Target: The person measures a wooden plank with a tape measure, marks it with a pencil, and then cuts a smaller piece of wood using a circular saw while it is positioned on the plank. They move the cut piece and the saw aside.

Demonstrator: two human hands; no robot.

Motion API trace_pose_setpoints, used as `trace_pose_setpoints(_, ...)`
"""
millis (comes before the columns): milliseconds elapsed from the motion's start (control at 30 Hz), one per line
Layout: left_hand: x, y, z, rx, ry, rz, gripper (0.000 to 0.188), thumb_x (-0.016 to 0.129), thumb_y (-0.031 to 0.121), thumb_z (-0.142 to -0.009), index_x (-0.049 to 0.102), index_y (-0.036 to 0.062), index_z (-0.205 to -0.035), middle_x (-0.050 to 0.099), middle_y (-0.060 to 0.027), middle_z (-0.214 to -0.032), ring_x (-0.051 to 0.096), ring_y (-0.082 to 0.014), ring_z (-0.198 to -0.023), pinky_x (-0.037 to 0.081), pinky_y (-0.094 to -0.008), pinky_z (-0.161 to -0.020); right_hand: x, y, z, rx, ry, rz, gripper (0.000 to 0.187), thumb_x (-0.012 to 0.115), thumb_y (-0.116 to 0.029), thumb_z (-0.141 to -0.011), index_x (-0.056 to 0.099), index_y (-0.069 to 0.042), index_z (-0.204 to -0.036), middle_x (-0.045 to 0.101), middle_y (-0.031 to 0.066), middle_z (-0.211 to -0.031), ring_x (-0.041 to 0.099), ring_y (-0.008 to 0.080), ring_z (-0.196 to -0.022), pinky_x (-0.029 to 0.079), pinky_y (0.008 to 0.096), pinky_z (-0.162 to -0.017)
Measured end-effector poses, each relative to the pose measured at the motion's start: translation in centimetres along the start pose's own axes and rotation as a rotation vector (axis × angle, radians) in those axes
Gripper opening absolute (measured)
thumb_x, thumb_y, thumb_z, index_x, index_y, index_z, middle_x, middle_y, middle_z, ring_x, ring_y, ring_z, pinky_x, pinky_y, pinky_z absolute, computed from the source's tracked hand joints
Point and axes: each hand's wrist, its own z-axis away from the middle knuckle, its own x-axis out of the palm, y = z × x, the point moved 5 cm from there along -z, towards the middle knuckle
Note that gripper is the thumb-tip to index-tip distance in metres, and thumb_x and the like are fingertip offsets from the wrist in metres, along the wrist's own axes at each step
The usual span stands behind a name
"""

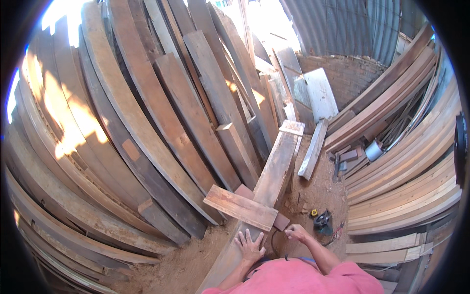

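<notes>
Basically, short board [240, 207] lies crosswise on the long plank [276, 166], w/ reddish wood [281, 222] poking out underneath. L hand [250, 247] flat on the plank just below the board: grip wide open, fingers spread, nothing held. R hand [295, 232] nr the board's R end, fingers curled; can't tell if its grip has anything. Dark tool [322, 220] on floor [333, 196], further R.

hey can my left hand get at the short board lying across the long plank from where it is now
Probably yes: your left hand lies spread on the long plank, close to the near edge of the short board, and nothing visible stands between them.
</notes>
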Motion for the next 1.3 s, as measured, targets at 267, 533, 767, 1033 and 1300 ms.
trace_pose_setpoints(267,0.5,-0.9,0.9,-0.022,0.048,-0.016,0.081,0.078,0.042,-0.071,0.051,0.0395,-0.147,0.025,-0.031,-0.16,0.01,-0.0603,-0.148,0.003,-0.0785,-0.113,-1.5,14.3,5.6,0.381,0.057,-0.031,0.029,0.071,-0.029,-0.094,0.073,-0.003,-0.083,0.063,0.0031,-0.065,0.057,0.0144,-0.056,0.045,0.0317,-0.049)
trace_pose_setpoints(533,0.8,-0.7,0.2,-0.073,-0.054,-0.034,0.085,0.08,0.044,-0.072,0.047,0.041,-0.15,0.02,-0.0289,-0.163,0.006,-0.0584,-0.149,0.002,-0.0765,-0.115,-3.3,24.8,3.6,0.092,-0.031,0.323,0.031,0.067,-0.036,-0.09,0.075,-0.006,-0.086,0.072,0.0154,-0.077,0.066,0.0257,-0.062,0.051,0.0414,-0.058)
trace_pose_setpoints(767,0.7,-0.4,0.2,-0.082,-0.061,-0.061,0.086,0.082,0.044,-0.072,0.046,0.0407,-0.15,0.02,-0.0289,-0.163,0.007,-0.0571,-0.15,0.006,-0.0762,-0.115,-10.6,24.4,6.0,0.48,0.153,-0.142,0.021,0.072,-0.025,-0.086,0.076,-0.004,-0.084,0.071,0.0117,-0.074,0.068,0.0241,-0.062,0.051,0.0382,-0.051)
trace_pose_setpoints(1033,0.0,0.8,-0.4,-0.042,-0.06,0.002,0.085,0.082,0.039,-0.072,0.048,0.037,-0.149,0.021,-0.0304,-0.162,0.008,-0.0572,-0.149,0.007,-0.0773,-0.114,-12.9,30.4,6.6,0.366,0.172,0.065,0.017,0.064,-0.015,-0.092,0.069,-0.01,-0.077,0.067,0.004,-0.074,0.061,0.0163,-0.056,0.044,0.0341,-0.046)
trace_pose_setpoints(1300,-0.7,-0.7,0.9,-0.1,-0.103,-0.062,0.085,0.081,0.038,-0.072,0.046,0.037,-0.15,0.02,-0.0321,-0.161,0.009,-0.0592,-0.148,0.008,-0.0776,-0.114,-5.4,26.0,7.5,0.374,0.185,0.316,0.027,0.078,-0.019,-0.08,0.078,0.001,-0.097,0.076,0.0194,-0.089,0.071,0.0253,-0.081,0.056,0.0363,-0.071)
